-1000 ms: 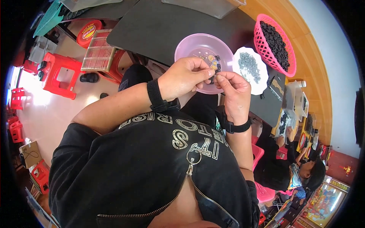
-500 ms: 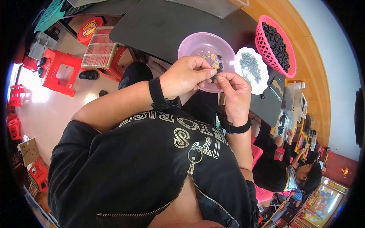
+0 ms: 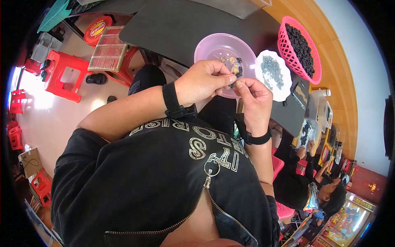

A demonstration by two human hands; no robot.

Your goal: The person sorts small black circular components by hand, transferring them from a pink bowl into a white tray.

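Observation:
Over the near rim of a pink plastic basin [image 3: 201, 46], my two hands meet with their fingertips almost touching. My left hand [image 3: 205, 81] pinches a small dark part [image 3: 232, 85] between thumb and fingers. My right hand [image 3: 257, 99] grips the same part from the other side, its thumb and forefinger closed; most of the part is hidden by the fingers. Inside the basin lie several small dark and yellowish pieces [image 3: 236, 61]. Just right of the basin, a white scalloped plate [image 3: 284, 92] carries a heap of small grey metallic pieces [image 3: 271, 72].
The dark table [image 3: 164, 33] also holds a pink lattice basket [image 3: 284, 45] of black parts and a clear bin [image 3: 238, 8] at the far edge. At right, other people [image 3: 296, 185] work with trays. Red stools [image 3: 66, 76] stand on the floor at left.
My hands stay together over the basin, with only a slight shift of the fingers on the small dark part. A person at the right has moved their head and hands a little.

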